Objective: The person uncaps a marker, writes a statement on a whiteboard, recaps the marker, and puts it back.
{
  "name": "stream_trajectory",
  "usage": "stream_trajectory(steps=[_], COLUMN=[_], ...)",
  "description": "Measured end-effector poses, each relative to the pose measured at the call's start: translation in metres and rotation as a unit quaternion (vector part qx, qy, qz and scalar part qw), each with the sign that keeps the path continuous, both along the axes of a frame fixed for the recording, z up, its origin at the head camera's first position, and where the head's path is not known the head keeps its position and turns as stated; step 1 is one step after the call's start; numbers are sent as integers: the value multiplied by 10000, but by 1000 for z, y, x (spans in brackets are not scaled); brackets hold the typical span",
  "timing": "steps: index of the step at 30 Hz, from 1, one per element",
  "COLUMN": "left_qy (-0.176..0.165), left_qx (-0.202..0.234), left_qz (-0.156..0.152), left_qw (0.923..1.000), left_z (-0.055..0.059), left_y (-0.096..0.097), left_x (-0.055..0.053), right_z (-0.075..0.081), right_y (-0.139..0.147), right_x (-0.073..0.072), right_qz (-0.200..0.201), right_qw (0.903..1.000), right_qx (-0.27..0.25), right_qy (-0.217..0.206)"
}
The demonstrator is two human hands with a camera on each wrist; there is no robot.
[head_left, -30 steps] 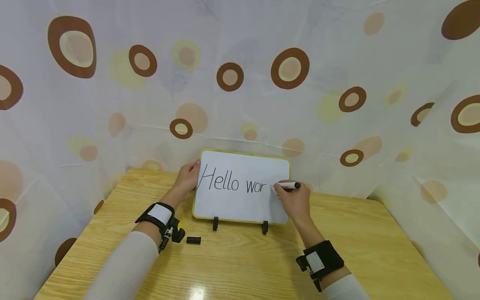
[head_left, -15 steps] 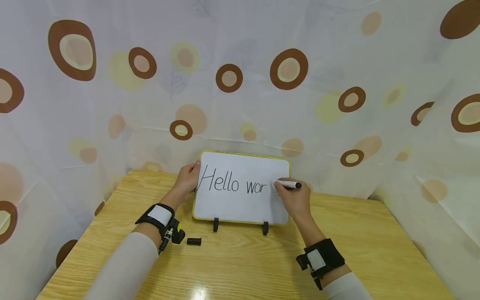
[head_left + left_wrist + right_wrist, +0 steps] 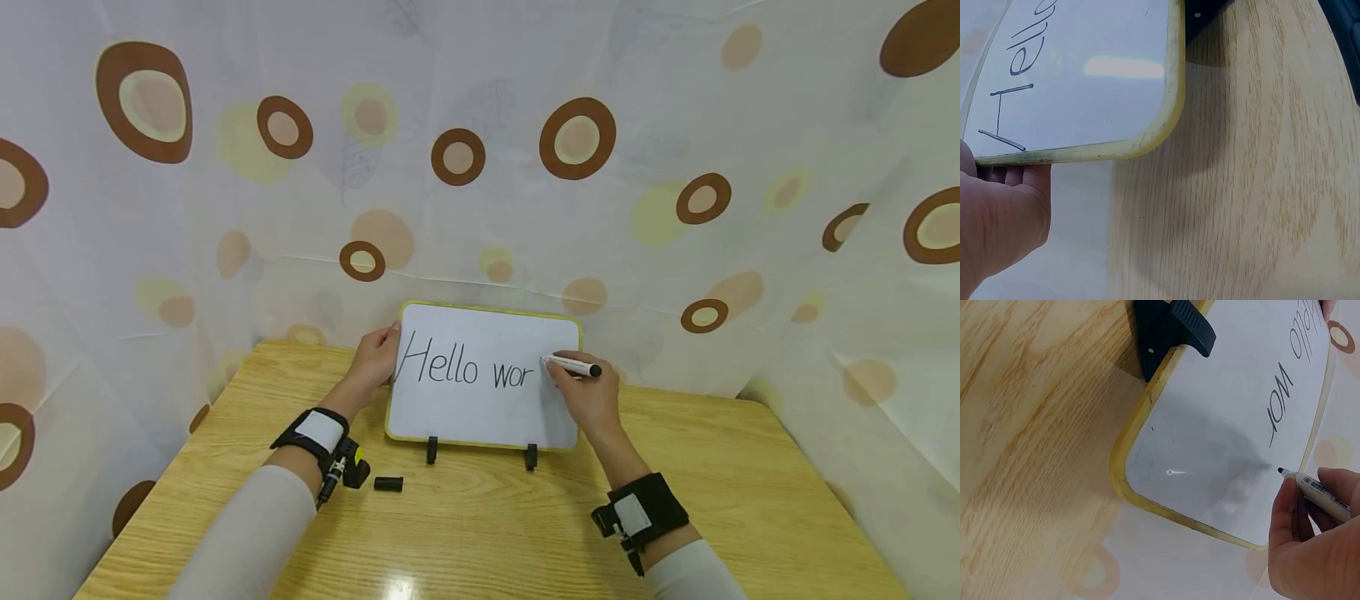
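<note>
A whiteboard (image 3: 480, 412) with a yellow rim leans back on a black stand, "Hello wor" written across it in black. My left hand (image 3: 375, 360) grips its left edge, thumb at the front and fingers behind, as the left wrist view also shows (image 3: 1007, 219). Between thumb and fingers my right hand (image 3: 592, 404) pinches a white marker (image 3: 573, 365) with a black end. In the right wrist view the marker's bare black tip points at the board just past the "r", close over the surface and near its own shadow.
A black marker cap (image 3: 388, 483) lies on the wooden table (image 3: 465, 533) in front of the board. Two black stand feet (image 3: 432, 450) hook over the board's lower edge. Behind the table hangs a patterned curtain (image 3: 480, 217).
My right hand and the marker's tip have shifted slightly upward by the board, and the marker slants more. The left hand keeps its grip. The lettering looks the same.
</note>
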State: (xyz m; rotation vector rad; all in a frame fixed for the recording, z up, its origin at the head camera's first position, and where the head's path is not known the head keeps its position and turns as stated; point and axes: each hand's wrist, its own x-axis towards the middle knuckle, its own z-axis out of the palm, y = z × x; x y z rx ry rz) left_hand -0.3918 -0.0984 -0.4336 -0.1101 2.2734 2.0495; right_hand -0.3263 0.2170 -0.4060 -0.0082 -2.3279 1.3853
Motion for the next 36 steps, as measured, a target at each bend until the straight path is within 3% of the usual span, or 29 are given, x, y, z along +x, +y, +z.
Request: stream_trajectory(steps=[16,21,26,36], left_qy=[-12,35,50,53], left_qx=[-12,-48,-49,-57], left_qz=[53,77,84,62], left_qw=[10000,10000,9999,10000], left_z=[-2,-1,0,-2], left_y=[0,-1,0,0], left_x=[-1,-1,-1,-2], right_z=[0,0,-1,-6], right_y=[-1,-2,-2,-3], right_x=[-6,-6,-2,12], right_qz=[78,13,-90,21], right_qw=[9997,9997,9979,9974], right_qx=[-151,231,618,585], right_qy=[-156,-67,-162,-417])
